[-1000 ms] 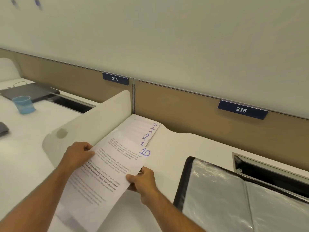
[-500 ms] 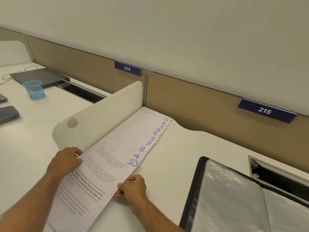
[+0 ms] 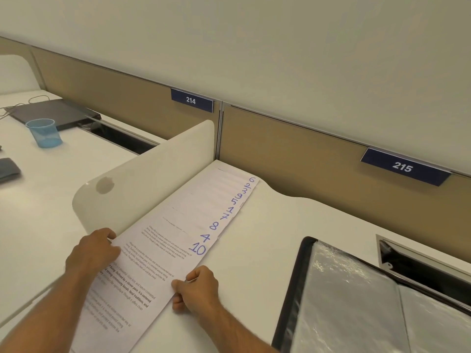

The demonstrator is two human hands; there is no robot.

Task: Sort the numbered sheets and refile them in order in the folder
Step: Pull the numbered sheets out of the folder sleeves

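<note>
A fan of numbered sheets (image 3: 204,215) lies along the white divider, each offset so its blue handwritten number shows: 6, 2, 3, 9, 5, 1, 7, 8, 4, with 10 nearest me. The sheet marked 10 (image 3: 142,281) lies on top. My left hand (image 3: 93,253) holds its left edge. My right hand (image 3: 196,289) pinches its right edge between thumb and curled fingers. The open black folder (image 3: 356,301) with clear plastic sleeves lies at the lower right, apart from both hands.
A curved white divider (image 3: 142,179) stands left of the sheets. On the neighbouring desk are a blue cup (image 3: 45,133), a dark laptop (image 3: 48,114) and a dark object (image 3: 7,169). Beige partition with labels 214 and 215 behind. A cable slot (image 3: 420,258) opens beyond the folder.
The sheet marked 10 came down onto the near end of the fan and both hands moved toward me. The view shifted, now showing more of the fanned numbers.
</note>
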